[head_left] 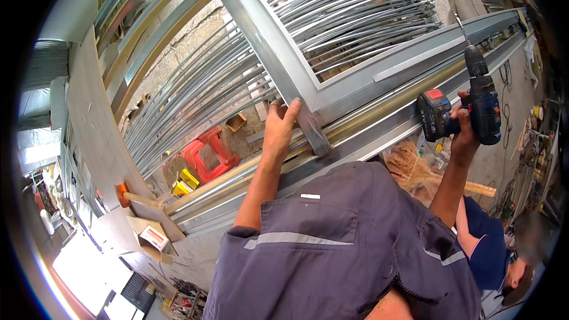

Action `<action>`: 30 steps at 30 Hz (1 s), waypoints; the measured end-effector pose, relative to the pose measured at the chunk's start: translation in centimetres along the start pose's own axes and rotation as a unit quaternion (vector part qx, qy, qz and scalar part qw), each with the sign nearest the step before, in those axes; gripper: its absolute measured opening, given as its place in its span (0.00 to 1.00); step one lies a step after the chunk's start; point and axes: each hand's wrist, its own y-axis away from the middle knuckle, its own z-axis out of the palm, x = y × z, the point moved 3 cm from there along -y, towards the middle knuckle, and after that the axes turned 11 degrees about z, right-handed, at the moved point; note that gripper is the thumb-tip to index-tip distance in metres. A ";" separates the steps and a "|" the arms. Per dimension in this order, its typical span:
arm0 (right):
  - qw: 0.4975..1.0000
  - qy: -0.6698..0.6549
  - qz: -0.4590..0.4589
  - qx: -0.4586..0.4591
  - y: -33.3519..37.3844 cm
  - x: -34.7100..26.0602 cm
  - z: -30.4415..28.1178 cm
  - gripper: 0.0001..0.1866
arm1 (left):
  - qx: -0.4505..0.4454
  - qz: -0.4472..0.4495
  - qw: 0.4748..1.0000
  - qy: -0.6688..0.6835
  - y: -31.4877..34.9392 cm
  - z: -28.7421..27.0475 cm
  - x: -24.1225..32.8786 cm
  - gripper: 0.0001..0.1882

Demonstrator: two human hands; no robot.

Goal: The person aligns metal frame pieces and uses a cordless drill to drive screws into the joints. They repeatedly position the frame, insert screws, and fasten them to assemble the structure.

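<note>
My left hand [281,124] is laid on a grey metal frame [267,35], fingers wrapped around the foot of its upright bar where it meets the long horizontal rail [391,92]. My right hand [465,133] grips a blue and black cordless drill [483,101] by its handle, to the right of the joint. The drill's bit [461,26] points up and away from me, beside the rail and not touching it. A red-topped battery [434,115] sits at the drill's base. My grey shirt fills the lower middle of the view.
Behind the frame lies a big stack of thin curved metal rods [355,6]. Below it are a red plastic stool [207,154], yellow pieces [185,182], a wooden-handled hammer [142,200] and an open cardboard box [151,237]. Another person's blue sleeve [486,249] is at lower right.
</note>
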 end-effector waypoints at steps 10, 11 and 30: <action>1.000 -0.017 -0.016 -0.006 0.0 0.2 -0.1 0.17 | -0.066 -0.060 0.990 0.110 -0.4 0.7 -0.8 0.42; 1.000 -0.017 -0.011 -0.003 0.0 0.2 -0.1 0.17 | -0.068 -0.060 0.990 0.112 -0.5 0.7 -0.8 0.42; 1.000 -0.017 -0.016 -0.004 0.0 0.1 0.5 0.15 | -0.065 -0.025 0.996 0.062 -0.2 1.7 0.8 0.46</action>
